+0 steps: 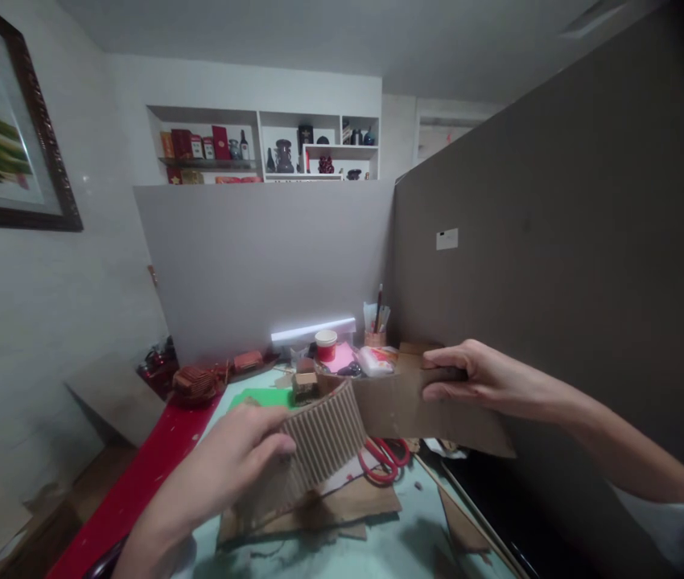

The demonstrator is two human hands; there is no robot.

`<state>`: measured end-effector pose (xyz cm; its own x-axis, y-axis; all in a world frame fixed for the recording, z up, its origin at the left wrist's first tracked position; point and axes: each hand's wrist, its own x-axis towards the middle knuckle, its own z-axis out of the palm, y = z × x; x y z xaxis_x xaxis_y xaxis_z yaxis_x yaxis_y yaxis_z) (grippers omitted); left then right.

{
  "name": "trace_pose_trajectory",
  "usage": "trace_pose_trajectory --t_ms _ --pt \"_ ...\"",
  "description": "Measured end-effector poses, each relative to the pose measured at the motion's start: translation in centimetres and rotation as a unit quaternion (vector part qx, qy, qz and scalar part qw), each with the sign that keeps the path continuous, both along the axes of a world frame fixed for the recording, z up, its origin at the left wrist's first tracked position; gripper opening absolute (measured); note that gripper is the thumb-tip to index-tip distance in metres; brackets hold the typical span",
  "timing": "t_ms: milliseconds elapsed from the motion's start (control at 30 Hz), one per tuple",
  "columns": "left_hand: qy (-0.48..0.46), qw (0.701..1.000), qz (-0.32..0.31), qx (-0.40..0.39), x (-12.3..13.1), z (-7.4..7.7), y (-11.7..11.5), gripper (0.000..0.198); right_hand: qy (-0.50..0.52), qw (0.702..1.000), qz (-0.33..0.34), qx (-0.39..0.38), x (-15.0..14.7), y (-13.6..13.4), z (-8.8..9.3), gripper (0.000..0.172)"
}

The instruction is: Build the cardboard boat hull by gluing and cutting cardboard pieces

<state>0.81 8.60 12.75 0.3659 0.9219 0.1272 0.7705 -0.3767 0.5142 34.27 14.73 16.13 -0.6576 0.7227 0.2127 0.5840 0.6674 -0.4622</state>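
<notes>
My left hand (pixel 239 450) grips a strip of corrugated cardboard (pixel 327 434) between thumb and fingers, its bare ribs facing me. On the other side my right hand (pixel 459 374) pinches a flat, smooth-faced stretch of cardboard (pixel 396 406) by its upper edge. The ribbed and smooth parts meet in a curve near the middle; whether they are one piece I cannot tell. Below them lie red-handled scissors (pixel 383 462), partly covered by the cardboard. Torn cardboard pieces (pixel 342 507) rest on the table under my left hand.
A light green tabletop (pixel 402 531) carries a green sheet (pixel 266 396), a small cardboard block (pixel 304 386), a red-and-white tub (pixel 326 346) and a pen holder (pixel 376 334). Grey panels (pixel 269 265) stand behind and to the right. A cardboard scrap (pixel 463 523) lies at the front right.
</notes>
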Motion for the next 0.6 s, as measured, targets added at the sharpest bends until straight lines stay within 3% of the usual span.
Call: trace_pose_trajectory --t_ms 100,333,467,533,600 --pt "-0.017 0.999 0.037 0.014 1.1 -0.4 0.0 0.023 -0.008 0.999 0.019 0.033 -1.7 -1.1 0.0 0.031" --pt "-0.051 0.997 0.054 0.006 3.4 -0.6 -0.3 0.047 -0.045 0.988 0.056 0.135 -5.4 -3.9 -0.5 0.027" --pt "-0.032 0.995 0.084 0.053 3.2 -0.8 0.1 0.022 -0.05 0.984 0.101 0.137 -5.8 -4.8 -0.3 0.024" --pt "-0.024 0.993 0.085 0.075 2.9 -1.0 0.3 0.021 -0.066 0.978 0.069 0.187 -5.7 -4.4 -0.3 0.023" --pt "-0.027 0.993 0.083 0.081 2.8 -1.2 0.2 0.021 -0.095 0.951 0.0 0.293 -5.7 -3.6 -0.5 0.019"
